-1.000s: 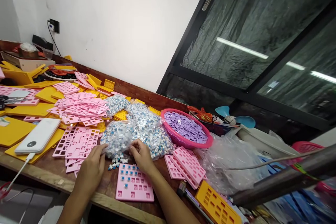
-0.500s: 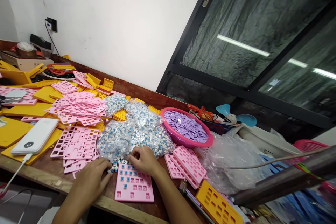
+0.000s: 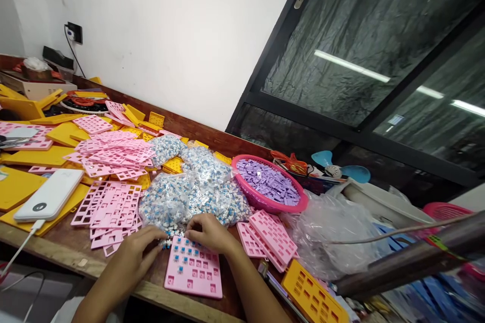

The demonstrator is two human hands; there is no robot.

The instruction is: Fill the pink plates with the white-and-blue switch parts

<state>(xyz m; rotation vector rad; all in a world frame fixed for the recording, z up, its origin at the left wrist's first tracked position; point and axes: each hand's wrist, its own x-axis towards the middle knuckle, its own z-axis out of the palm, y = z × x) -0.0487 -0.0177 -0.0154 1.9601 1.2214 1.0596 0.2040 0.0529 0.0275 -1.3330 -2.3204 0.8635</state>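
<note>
Cluttered wooden surface (image 3: 76, 250): pink frames (image 3: 111, 209), a switch bag (image 3: 189, 197) and purple-filled basket (image 3: 269, 184) crowd the pink plate (image 3: 193, 275). Left hand (image 3: 134, 255) and right hand (image 3: 210, 232) pinch loose switches (image 3: 170, 238) at the plate's far edge.

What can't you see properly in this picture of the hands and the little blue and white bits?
- Head view: whether the left hand pinches a piece; its fingertips are curled under.
- Head view: the right hand covers the top edge of the pink plastic grid plate, hiding those slots.
- Head view: single small blue and white switches in the clear plastic bag are too small to tell apart.
- Head view: the yellow plastic grid plate is cut off by the bottom edge.
</note>
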